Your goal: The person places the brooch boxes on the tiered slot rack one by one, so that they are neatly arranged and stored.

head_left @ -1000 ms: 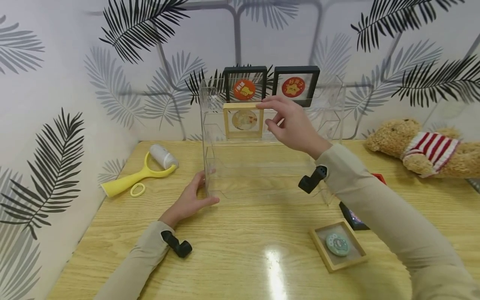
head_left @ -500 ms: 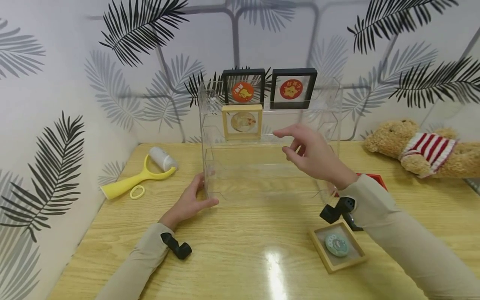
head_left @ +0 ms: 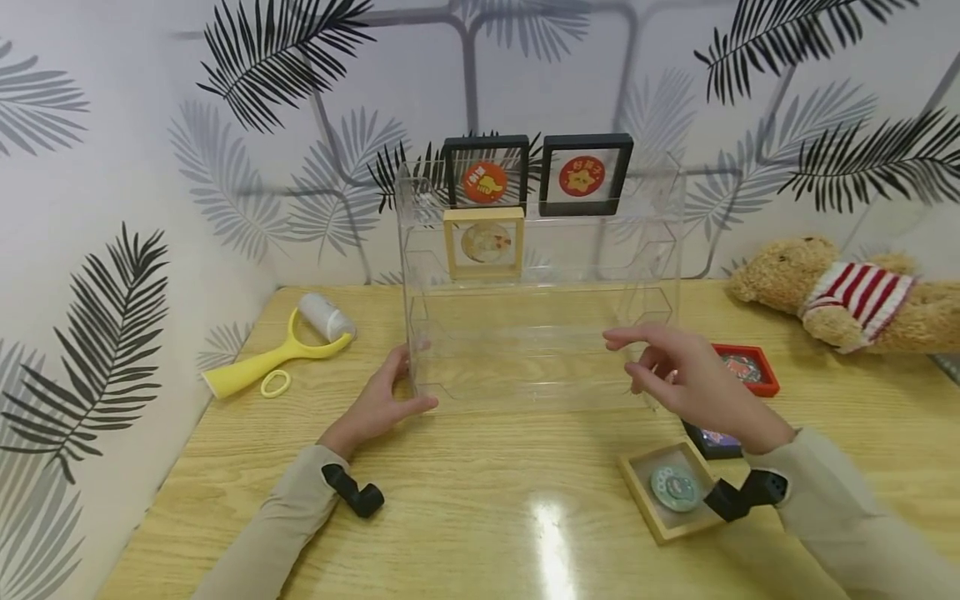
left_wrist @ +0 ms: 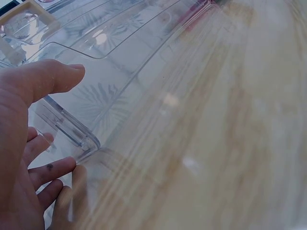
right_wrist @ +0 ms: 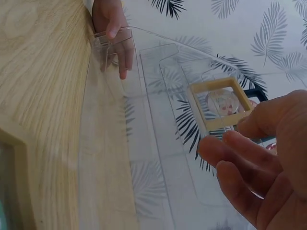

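Note:
A clear acrylic display rack (head_left: 540,333) with stepped tiers stands on the table. My left hand (head_left: 378,404) holds its lower left side, thumb at the front and fingers at the panel, some seen through the plastic in the right wrist view. My right hand (head_left: 697,379) hovers by the rack's lower right corner, fingers loosely bent and holding nothing. On the top tier stand two black frames, one with a thumbs-up badge (head_left: 485,182), one with a star badge (head_left: 582,177). A wooden frame (head_left: 483,273) with a pale round badge stands one tier lower, at left.
Right of the rack lie a wooden frame (head_left: 652,508) with a green badge, a partly hidden black frame (head_left: 720,450) and a red frame (head_left: 765,382). A teddy bear (head_left: 862,304) lies farther right. At left are a yellow slingshot-shaped tool (head_left: 255,367), a white cylinder (head_left: 324,317) and a yellow ring (head_left: 275,383).
My right hand has left the upper wooden frame and moved down and right, to the rack's lower right corner. That frame stays on its tier. My left hand has kept its place.

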Tool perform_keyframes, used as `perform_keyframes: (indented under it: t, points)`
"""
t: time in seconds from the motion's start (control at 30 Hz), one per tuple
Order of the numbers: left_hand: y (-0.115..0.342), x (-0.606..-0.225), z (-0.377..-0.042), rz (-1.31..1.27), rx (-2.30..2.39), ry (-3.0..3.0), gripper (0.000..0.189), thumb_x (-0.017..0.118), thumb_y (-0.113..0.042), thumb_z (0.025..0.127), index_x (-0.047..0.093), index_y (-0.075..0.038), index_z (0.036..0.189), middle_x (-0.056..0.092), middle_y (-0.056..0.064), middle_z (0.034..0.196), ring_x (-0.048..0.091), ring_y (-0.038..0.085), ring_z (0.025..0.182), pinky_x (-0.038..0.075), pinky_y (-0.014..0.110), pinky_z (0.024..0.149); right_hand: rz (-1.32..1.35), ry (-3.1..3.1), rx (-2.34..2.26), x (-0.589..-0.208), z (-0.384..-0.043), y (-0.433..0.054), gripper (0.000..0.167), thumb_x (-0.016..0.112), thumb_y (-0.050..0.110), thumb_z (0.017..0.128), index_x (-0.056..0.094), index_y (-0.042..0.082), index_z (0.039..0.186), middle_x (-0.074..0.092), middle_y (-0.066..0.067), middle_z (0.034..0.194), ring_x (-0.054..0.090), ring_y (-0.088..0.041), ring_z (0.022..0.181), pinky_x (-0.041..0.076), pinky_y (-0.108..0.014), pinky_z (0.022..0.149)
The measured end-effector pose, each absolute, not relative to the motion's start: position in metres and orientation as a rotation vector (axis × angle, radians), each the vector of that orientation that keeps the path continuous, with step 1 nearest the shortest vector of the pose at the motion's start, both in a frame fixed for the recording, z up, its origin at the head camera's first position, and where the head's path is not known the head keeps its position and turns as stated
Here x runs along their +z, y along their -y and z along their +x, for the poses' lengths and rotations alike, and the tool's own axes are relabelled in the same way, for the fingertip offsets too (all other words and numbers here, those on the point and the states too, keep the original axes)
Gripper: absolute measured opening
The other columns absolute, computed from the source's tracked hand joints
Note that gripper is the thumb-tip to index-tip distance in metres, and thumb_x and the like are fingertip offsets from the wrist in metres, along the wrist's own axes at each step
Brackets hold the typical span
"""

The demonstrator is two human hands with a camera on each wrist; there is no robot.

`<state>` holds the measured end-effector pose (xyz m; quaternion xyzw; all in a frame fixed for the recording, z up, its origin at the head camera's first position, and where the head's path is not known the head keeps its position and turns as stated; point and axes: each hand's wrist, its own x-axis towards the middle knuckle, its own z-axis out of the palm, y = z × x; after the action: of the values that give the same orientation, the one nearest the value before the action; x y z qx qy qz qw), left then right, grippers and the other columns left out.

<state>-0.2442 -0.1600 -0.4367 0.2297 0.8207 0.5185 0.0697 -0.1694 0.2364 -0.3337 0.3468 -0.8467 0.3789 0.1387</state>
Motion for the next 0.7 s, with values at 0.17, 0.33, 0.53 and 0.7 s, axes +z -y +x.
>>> perform_keyframes:
  t: [0.17, 0.33, 0.53, 0.7]
  points:
    - [0.160, -0.438, -0.245, 0.684, 1.569, -2.462, 0.079, 0.074, -0.017, 0.085, 0.028, -0.018, 0.149, 0.040, 0.020, 0.147, 0.039, 0.038, 0.134, 0.025, 0.058, 0.111, 1.023, 2.494, 1.146, -0.347, -0.163, -0.252, 0.043, 0.063, -0.012, 0.085, 0.061, 0.007, 0.124, 0.066, 0.003, 0.102, 0.058, -0.002, 0.061, 0.047, -0.021, 0.051]
    - [0.159, -0.436, -0.245, 0.690, 1.572, -2.459, 0.079, 0.073, -0.016, 0.085, 0.027, -0.016, 0.150, 0.039, 0.020, 0.147, 0.038, 0.038, 0.134, 0.024, 0.058, 0.111, 1.067, 2.607, 1.143, -0.357, -0.157, -0.267, 0.037, 0.066, -0.007, 0.086, 0.063, 0.008, 0.120, 0.059, 0.010, 0.071, 0.048, 0.002, 0.052, 0.042, -0.019, 0.048]
    - [0.160, -0.437, -0.245, 0.694, 1.568, -2.468, 0.079, 0.074, -0.015, 0.085, 0.028, -0.019, 0.149, 0.042, 0.020, 0.145, 0.041, 0.037, 0.133, 0.025, 0.058, 0.110, 1.082, 2.754, 1.168, -0.368, -0.148, -0.282, 0.039, 0.072, 0.003, 0.084, 0.063, 0.011, 0.122, 0.049, 0.011, 0.062, 0.040, 0.003, 0.052, 0.038, -0.019, 0.047]
    - [0.161, -0.439, -0.246, 0.704, 1.563, -2.475, 0.078, 0.073, -0.017, 0.086, 0.028, -0.019, 0.149, 0.043, 0.020, 0.145, 0.040, 0.037, 0.134, 0.025, 0.058, 0.111, 1.105, 2.854, 1.181, -0.371, -0.143, -0.294, 0.051, 0.078, 0.013, 0.079, 0.059, 0.008, 0.126, 0.049, 0.007, 0.065, 0.044, 0.002, 0.055, 0.040, -0.019, 0.048]
